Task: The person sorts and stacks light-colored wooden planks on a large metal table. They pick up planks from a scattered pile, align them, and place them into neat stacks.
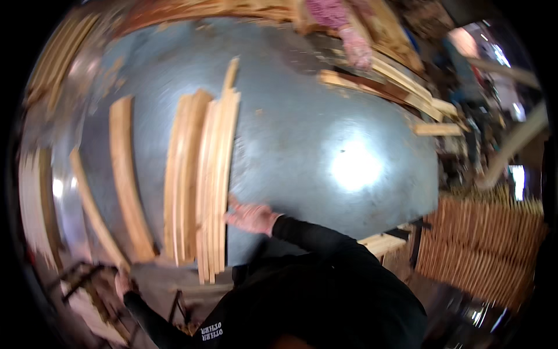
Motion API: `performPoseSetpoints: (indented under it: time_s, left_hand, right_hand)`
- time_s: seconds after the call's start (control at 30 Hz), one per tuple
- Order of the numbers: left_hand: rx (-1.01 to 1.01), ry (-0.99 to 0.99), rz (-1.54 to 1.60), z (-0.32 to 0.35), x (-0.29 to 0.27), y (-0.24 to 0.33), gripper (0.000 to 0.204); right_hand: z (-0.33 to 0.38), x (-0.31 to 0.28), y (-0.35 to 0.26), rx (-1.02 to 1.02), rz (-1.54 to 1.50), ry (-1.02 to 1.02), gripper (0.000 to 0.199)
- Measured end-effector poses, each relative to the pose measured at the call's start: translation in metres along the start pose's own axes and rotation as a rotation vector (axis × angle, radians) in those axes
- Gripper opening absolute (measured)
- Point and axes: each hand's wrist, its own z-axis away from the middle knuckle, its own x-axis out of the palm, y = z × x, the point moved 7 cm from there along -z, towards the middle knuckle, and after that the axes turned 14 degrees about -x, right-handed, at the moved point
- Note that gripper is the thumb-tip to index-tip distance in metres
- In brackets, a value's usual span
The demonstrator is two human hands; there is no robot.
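Observation:
My left hand (123,284) is at the lower left, its fingers closed round the near end of a thin wooden strip (96,206) that slants across the left side of the table. My right hand (253,218) has its fingers stretched out, the tips against the right side of a bundle of narrow pale strips (217,186). One strip in that bundle sticks out farther at the far end. Left of it lie several thicker strips (185,180) side by side. A single wide board (129,174) rests between those and the strip at my left hand.
The grey-blue tabletop (290,139) bears all this. Across it, another person's hand (357,49) with a pink sleeve is over boards (378,87). More strips are stacked at the far left (39,198). A large pile of sticks (476,250) stands to the right.

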Motion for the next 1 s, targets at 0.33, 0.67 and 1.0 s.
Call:
performPoseSetpoints:
  time_s: [0.33, 0.67, 1.0]
  left_hand:
    - [0.623, -0.063, 0.537, 0.222, -0.064, 0.439, 0.065]
    - [0.432, -0.037, 0.215, 0.214, -0.024, 0.429, 0.070]
    - [0.644, 0.190, 0.449, 0.370, -0.069, 0.581, 0.073]
  right_hand:
    - [0.016, 0.039, 0.014, -0.245, 0.028, 0.027, 0.099]
    - [0.005, 0.045, 0.035, -0.523, -0.080, -0.001, 0.090]
    - [0.378, -0.277, 0.435, 0.494, 0.370, 1.553, 0.053]
